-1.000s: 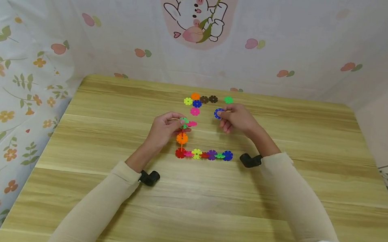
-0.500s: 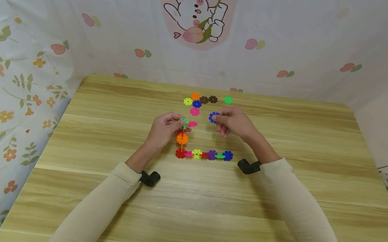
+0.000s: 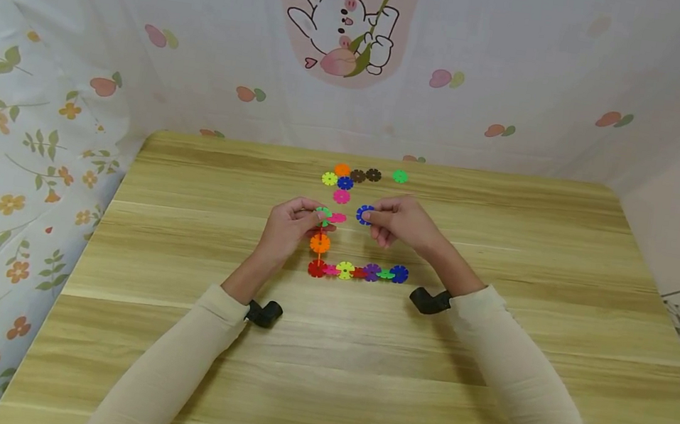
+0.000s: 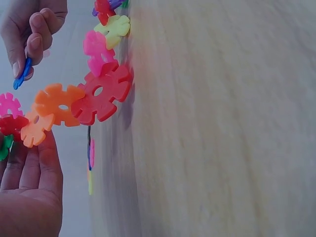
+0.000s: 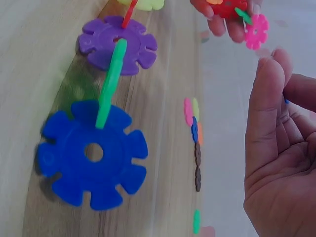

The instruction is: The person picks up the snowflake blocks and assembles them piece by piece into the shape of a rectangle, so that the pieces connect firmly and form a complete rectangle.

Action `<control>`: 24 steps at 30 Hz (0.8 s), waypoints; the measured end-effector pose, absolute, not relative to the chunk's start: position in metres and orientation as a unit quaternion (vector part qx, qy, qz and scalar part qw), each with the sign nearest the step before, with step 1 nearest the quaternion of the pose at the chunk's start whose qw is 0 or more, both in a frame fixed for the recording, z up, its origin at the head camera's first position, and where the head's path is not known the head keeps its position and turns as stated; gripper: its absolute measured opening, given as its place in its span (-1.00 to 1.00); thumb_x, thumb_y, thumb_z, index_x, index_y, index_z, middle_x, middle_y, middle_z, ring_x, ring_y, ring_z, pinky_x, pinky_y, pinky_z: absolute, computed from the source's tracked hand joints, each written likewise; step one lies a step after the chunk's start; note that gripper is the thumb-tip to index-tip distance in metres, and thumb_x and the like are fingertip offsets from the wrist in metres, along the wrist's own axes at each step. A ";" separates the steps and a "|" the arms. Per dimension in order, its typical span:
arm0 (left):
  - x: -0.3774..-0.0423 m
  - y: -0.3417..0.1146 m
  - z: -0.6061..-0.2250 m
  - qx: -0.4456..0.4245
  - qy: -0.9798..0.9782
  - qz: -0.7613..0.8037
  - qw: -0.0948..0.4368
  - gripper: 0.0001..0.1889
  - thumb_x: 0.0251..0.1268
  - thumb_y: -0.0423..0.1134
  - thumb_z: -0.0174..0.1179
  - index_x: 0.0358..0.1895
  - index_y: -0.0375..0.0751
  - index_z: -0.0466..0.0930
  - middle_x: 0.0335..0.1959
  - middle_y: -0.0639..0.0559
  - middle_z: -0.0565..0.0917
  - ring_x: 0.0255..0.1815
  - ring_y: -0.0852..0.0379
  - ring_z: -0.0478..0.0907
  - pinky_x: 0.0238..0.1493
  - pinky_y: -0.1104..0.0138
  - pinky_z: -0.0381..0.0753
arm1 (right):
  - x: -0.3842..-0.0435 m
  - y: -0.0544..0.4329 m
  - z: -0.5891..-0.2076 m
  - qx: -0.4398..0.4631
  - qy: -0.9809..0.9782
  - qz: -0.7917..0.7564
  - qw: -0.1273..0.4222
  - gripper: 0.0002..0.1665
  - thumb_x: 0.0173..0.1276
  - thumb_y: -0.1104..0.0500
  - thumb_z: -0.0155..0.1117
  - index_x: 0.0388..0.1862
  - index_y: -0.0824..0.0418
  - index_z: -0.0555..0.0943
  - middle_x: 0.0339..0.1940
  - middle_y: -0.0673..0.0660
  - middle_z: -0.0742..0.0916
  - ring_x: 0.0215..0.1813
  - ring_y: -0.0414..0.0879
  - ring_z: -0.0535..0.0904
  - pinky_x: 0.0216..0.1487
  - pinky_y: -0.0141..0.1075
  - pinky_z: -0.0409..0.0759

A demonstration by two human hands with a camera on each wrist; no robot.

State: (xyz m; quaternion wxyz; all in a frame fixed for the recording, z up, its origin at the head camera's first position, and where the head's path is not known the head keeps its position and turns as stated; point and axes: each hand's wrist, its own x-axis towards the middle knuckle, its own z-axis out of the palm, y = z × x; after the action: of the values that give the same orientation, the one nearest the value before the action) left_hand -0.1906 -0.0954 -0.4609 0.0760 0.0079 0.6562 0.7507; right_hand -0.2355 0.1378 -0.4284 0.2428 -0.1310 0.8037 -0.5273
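Observation:
My left hand (image 3: 289, 227) pinches a green snowflake disc (image 3: 323, 215) at the end of a chain of slotted plastic discs. A pink disc (image 3: 337, 218) juts from it to the right. Below come an orange disc (image 3: 319, 243) and a red corner disc (image 3: 316, 268); from there the chain runs right to a blue end disc (image 5: 94, 153). My right hand (image 3: 409, 225) pinches a loose blue snowflake disc (image 3: 365, 215), apart from the pink one. Edge-on in the left wrist view, that blue disc (image 4: 22, 74) shows; fingers hide most of it in the right wrist view.
Toward the back of the wooden table (image 3: 318, 381) lie loose discs: pink (image 3: 341, 196), blue (image 3: 345, 183), yellow (image 3: 329, 178), orange (image 3: 342, 169), two brown ones (image 3: 373, 175) and a green one (image 3: 400, 176). A printed curtain (image 3: 207, 44) hangs behind the table.
My right hand has moved left and nearer to me with the blue snowflake disc, closing in on the pink disc. My left hand and the chain have stayed almost still.

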 end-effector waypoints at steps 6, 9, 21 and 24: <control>-0.191 -0.095 -0.460 0.008 0.656 0.751 0.074 -0.80 0.39 -0.34 0.17 -0.06 -0.42 0.55 -0.25 -0.14 0.75 -0.16 -0.10 0.73 -0.03 0.22 0.69 | -0.234 0.134 -0.429 -0.133 0.801 -0.529 0.248 -0.52 0.44 0.07 0.21 -0.31 0.56 0.57 -0.57 0.24 0.66 -0.61 -0.06 0.61 -0.43 -0.09 0.71; -0.191 -0.095 -0.460 0.009 0.661 0.747 0.072 -0.80 0.39 -0.32 0.18 -0.07 -0.42 0.56 -0.27 -0.11 0.76 -0.11 -0.20 0.70 -0.07 0.25 0.70 | -0.234 0.131 -0.428 -0.135 0.801 -0.527 0.251 -0.55 0.45 0.09 0.21 -0.31 0.54 0.58 -0.52 0.34 0.67 -0.60 -0.06 0.62 -0.43 -0.12 0.71; -0.192 -0.091 -0.462 -0.015 0.684 0.727 0.056 -0.80 0.36 -0.29 0.22 -0.12 -0.40 0.60 -0.26 -0.16 0.76 -0.21 0.01 0.73 -0.14 0.31 0.71 | -0.231 0.121 -0.426 -0.157 0.808 -0.510 0.251 -0.65 0.48 0.19 0.15 -0.30 0.52 0.60 -0.45 0.41 0.68 -0.55 0.01 0.64 -0.35 -0.06 0.72; -0.192 -0.090 -0.462 -0.029 0.699 0.714 0.042 -0.81 0.35 -0.28 0.23 -0.14 -0.38 0.62 -0.28 -0.16 0.75 -0.27 0.12 0.69 -0.15 0.34 0.71 | -0.231 0.119 -0.426 -0.159 0.810 -0.506 0.252 -0.66 0.50 0.22 0.10 -0.28 0.54 0.59 -0.42 0.45 0.67 -0.54 0.02 0.64 -0.34 -0.06 0.72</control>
State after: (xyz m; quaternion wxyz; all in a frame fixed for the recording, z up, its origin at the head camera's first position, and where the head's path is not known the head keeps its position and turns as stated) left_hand -0.1924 -0.0903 -0.4623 0.0425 -0.0291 0.6987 0.7135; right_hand -0.2310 0.1188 -0.4263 0.2518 -0.1591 0.8096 -0.5058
